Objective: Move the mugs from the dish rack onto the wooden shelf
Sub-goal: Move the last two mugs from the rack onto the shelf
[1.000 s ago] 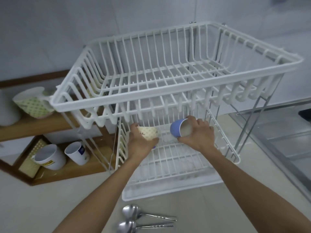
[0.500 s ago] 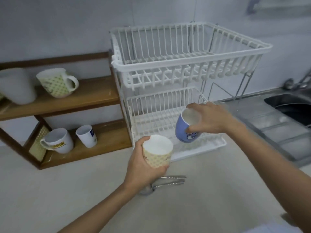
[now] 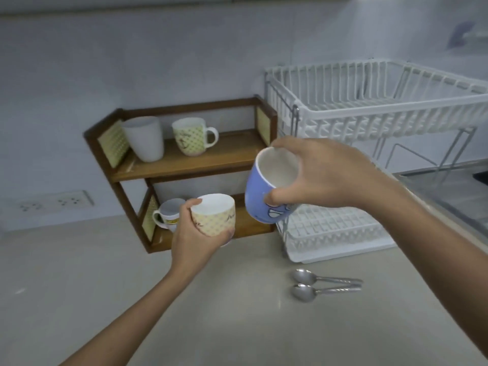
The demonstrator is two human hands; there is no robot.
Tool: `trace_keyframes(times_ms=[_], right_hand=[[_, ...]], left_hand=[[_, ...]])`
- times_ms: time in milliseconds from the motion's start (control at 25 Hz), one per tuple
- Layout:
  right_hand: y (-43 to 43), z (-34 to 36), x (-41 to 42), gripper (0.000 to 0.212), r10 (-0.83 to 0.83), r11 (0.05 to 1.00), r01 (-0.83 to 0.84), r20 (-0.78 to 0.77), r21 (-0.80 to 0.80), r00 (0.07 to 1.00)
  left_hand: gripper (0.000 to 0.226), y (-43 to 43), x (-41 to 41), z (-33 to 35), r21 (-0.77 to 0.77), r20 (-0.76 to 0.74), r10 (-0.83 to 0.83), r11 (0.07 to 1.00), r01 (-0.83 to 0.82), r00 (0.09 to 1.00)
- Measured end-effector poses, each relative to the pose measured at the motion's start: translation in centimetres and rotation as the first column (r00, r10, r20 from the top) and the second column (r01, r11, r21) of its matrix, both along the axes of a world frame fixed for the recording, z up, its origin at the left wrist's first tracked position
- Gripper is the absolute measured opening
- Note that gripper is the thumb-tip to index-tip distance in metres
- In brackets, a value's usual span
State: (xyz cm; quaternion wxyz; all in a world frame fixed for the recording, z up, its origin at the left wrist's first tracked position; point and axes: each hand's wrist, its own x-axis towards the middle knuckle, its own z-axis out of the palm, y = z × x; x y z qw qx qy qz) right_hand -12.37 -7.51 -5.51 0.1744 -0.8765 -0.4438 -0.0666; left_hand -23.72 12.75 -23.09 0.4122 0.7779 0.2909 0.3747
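Note:
My left hand (image 3: 194, 243) grips a yellow patterned mug (image 3: 214, 218), held upright in front of the lower board of the wooden shelf (image 3: 211, 158). My right hand (image 3: 324, 173) holds a blue mug (image 3: 266, 191) by its rim and side, tilted, just right of the shelf's edge and in front of the white dish rack (image 3: 369, 120). On the upper board stand a plain white cup (image 3: 144, 138) and a green patterned mug (image 3: 191, 137). A white mug with a yellow label (image 3: 169, 213) sits on the lower board, partly hidden behind my left hand.
Two metal spoons (image 3: 322, 285) lie on the beige counter (image 3: 237, 313) in front of the rack's drip tray (image 3: 338, 249). A steel sink edge (image 3: 449, 191) runs along the right. Wall sockets (image 3: 55, 203) sit low on the wall at left.
Both hands lifted the mugs out of the rack's lower tier and carried them left toward the shelf. The view swung left, bringing the shelf to the centre.

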Motion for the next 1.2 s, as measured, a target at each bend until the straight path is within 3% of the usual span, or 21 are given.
trace_keyframes(times_ms=[120,240,440,600,840,1040,1120,1200], right_hand=[[5.4,1.8,-0.1,0.090,0.039,0.999,-0.037,0.079,-0.021,0.996],[11.7,3.7,2.3,0.092,0.087,0.978,-0.054,0.154,-0.204,0.984],[19.5,5.7,7.9,0.100,0.024,0.828,0.140,0.284,-0.543,0.959],[23.0,6.1,12.6,0.107,0.061,0.710,0.100,0.202,-0.697,0.977],[26.0,5.9,16.4,0.101,0.186,0.634,-0.017,0.131,-0.773,0.974],[27.1,5.4,17.7,0.102,0.192,0.611,-0.059,0.075,-0.789,0.979],[26.6,5.4,17.6,0.104,0.174,0.618,-0.051,0.073,-0.785,0.982],[25.2,4.9,16.7,0.101,0.127,0.696,-0.024,0.090,-0.718,0.988]], left_hand=[[0.080,2.3,0.8,-0.4,-0.049,-0.038,0.029,0.998,-0.031,0.999],[0.086,4.3,1.7,-1.1,-0.050,-0.107,0.010,0.999,-0.015,0.994],[0.095,6.8,4.2,-2.3,-0.047,-0.165,-0.032,0.999,0.024,0.986],[0.096,7.6,7.0,-3.3,-0.072,-0.169,-0.064,0.996,0.052,0.984],[0.098,8.4,9.6,-4.6,-0.110,-0.202,-0.097,0.991,0.076,0.974],[0.100,8.9,10.3,-4.7,-0.104,-0.212,-0.125,0.989,0.105,0.969],[0.100,9.1,10.3,-4.8,-0.077,-0.232,-0.133,0.990,0.118,0.963],[0.099,9.1,10.1,-4.8,-0.031,-0.246,-0.128,0.992,0.124,0.961]])
